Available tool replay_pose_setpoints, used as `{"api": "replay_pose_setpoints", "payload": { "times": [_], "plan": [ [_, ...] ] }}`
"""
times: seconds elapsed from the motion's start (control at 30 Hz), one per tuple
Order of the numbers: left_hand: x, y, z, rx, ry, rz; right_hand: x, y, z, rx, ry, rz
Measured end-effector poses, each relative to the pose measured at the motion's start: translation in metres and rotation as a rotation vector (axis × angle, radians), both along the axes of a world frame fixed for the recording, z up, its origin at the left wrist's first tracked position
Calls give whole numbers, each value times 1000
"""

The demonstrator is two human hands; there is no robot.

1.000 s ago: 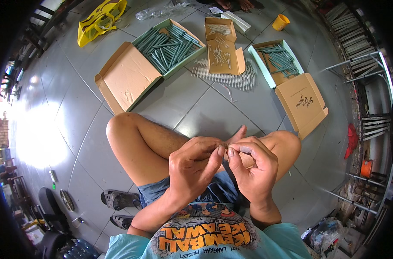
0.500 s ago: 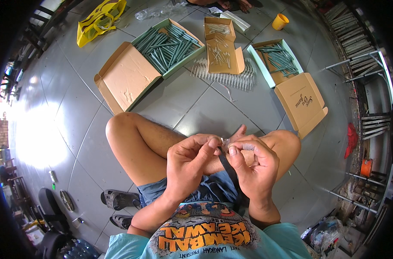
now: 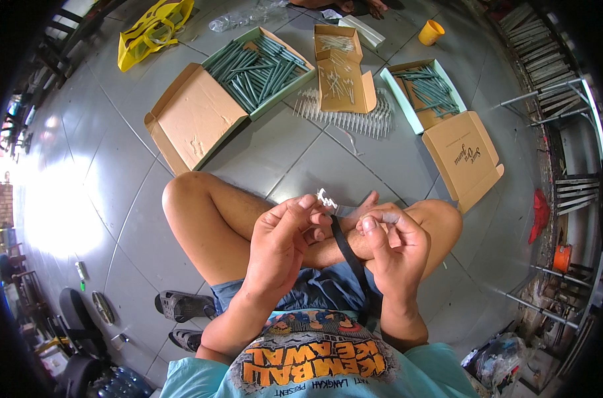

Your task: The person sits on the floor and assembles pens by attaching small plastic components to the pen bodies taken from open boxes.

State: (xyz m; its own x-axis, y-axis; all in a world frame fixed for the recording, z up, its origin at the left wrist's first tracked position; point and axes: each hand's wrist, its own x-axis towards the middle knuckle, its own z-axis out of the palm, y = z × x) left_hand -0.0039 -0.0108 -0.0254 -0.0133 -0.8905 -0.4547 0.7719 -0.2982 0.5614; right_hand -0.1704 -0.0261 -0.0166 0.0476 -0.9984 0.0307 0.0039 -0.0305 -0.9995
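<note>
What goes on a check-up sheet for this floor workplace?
Surface: grey tiled floor.
Job's things: small white pieces, apparently a clear strip; green sticks in left box and right box.
Clutter: yellow bag, clear plastic, orange cup.
Hands: left hand pinches the small white pieces; right hand pinches the clear strip.
Cables: nothing seen; a black strap hangs between the hands.
Surroundings: grey slats, right; part of another person, top.

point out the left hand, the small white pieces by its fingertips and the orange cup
Left hand [image 3: 275, 240], head view, its middle
Small white pieces [image 3: 326, 199], head view, middle of the cluster
Orange cup [image 3: 428, 35], head view, outer side wall
</note>
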Motion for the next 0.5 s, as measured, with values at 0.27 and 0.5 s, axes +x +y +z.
{"api": "replay_pose_setpoints", "payload": {
  "times": [0.27, 0.5],
  "plan": [
    [8, -1, -2, 73, 96, 42, -1, -3, -5, 87, -68, -102],
    [17, -4, -7, 46, 83, 115, -7, -6, -9, 128, -118, -158]
  ]
}}
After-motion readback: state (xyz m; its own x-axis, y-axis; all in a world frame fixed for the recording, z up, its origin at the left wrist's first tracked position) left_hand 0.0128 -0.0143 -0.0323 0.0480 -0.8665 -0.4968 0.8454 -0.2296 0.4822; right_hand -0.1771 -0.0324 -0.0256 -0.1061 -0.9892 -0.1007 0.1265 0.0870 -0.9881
